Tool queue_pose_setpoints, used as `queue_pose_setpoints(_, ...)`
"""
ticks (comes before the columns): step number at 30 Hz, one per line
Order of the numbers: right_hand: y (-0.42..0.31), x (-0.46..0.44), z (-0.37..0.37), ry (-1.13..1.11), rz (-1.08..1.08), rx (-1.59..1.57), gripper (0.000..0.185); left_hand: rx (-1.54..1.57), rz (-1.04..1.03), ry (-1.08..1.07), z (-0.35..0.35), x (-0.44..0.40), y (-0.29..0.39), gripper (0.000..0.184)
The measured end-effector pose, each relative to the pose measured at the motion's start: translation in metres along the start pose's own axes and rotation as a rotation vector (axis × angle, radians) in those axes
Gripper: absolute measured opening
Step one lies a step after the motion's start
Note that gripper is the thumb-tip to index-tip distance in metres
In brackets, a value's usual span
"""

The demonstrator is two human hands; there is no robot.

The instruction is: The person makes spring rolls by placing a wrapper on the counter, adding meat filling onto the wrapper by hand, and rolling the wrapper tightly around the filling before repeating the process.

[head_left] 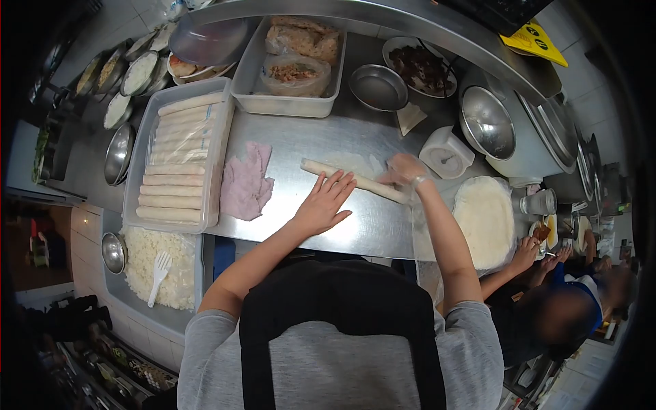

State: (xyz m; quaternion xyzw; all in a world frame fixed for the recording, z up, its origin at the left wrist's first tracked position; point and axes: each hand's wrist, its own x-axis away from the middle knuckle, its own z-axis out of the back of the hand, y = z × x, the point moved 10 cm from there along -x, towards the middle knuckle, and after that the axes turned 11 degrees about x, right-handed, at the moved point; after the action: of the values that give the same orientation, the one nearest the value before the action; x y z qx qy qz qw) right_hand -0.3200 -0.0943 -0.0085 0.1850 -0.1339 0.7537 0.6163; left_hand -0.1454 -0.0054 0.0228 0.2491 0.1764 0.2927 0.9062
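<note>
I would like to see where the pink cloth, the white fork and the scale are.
Pink cloth [246, 181]: head view, middle of the crumpled cloth.
Fork [160, 275]: head view, upper handle.
Scale [447, 160]: head view, round dial.

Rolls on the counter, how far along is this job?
Partway, it seems. Looks done: the pale rolls lined up in the plastic box. In hand: one long roll on the steel counter, left hand flat on it, right hand nearby. Probably left: the round pale sheets; I can't tell how many.
</note>
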Motion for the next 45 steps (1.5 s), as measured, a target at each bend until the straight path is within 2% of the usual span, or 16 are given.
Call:
queue_pose_setpoints(5,-0.02,-0.023,0.044,0.159,-0.251,-0.173,0.051,-0.031,-0.004,-0.005,-0.001,0.001,0.0,0.07)
queue_pose_setpoints(9,-0.003,-0.008,0.049,0.157,-0.149,-0.063,0.046,-0.026,-0.013,0.019,0.002,0.001,0.001,0.07)
queue_pose_setpoints(11,0.013,0.012,0.056,0.259,-0.097,-0.362,0.04,-0.038,-0.012,0.037,0.003,0.002,0.001,0.071)
queue_pose_setpoints(12,0.018,0.015,0.044,0.252,-0.093,-0.355,0.04,-0.036,-0.012,0.03,0.002,0.002,0.002,0.071)
queue_pose_setpoints(14,0.018,0.009,0.015,0.252,0.021,-0.673,0.036,-0.039,-0.019,0.024,0.003,0.002,0.001,0.071)
queue_pose_setpoints(15,0.015,0.01,0.02,0.255,0.019,-0.673,0.036,-0.038,-0.024,0.028,0.002,0.002,0.001,0.07)
queue_pose_setpoints(17,-0.002,0.011,0.029,0.188,-0.035,-0.405,0.033,-0.038,-0.035,0.026,0.001,0.002,0.001,0.07)
queue_pose_setpoints(20,-0.007,-0.01,0.037,0.205,-0.104,-0.24,0.035,-0.008,-0.025,0.001,-0.002,0.001,0.001,0.07)
queue_pose_setpoints(23,-0.004,-0.017,0.052,0.215,-0.167,-0.254,0.043,-0.032,-0.007,-0.013,-0.001,0.002,-0.001,0.07)
queue_pose_setpoints(26,0.01,-0.016,0.029,0.121,-0.006,-0.121,0.047,-0.005,-0.012,0.015,0.001,0.002,-0.001,0.07)
queue_pose_setpoints(27,0.011,-0.011,0.018,0.001,0.049,-0.097,0.05,-0.009,-0.015,0.017,0.001,0.002,0.0,0.07)
queue_pose_setpoints(34,-0.002,-0.034,0.043,0.174,-0.138,-0.223,0.052,-0.031,-0.019,0.012,0.0,0.002,0.0,0.07)
queue_pose_setpoints(37,0.001,-0.029,0.052,0.16,-0.211,-0.247,0.054,-0.03,-0.021,0.013,0.001,0.002,0.0,0.069)
queue_pose_setpoints(39,-0.012,-0.033,0.024,-0.057,0.034,0.092,0.056,-0.023,-0.014,0.013,0.001,0.002,-0.001,0.069)
queue_pose_setpoints(42,-0.004,-0.016,0.023,-0.021,-0.036,-0.005,0.058,-0.017,-0.014,0.013,0.001,0.003,0.001,0.069)
queue_pose_setpoints(45,-0.027,-0.02,0.044,-0.051,-0.142,-0.103,0.062,-0.018,-0.025,0.016,0.002,0.003,0.002,0.069)
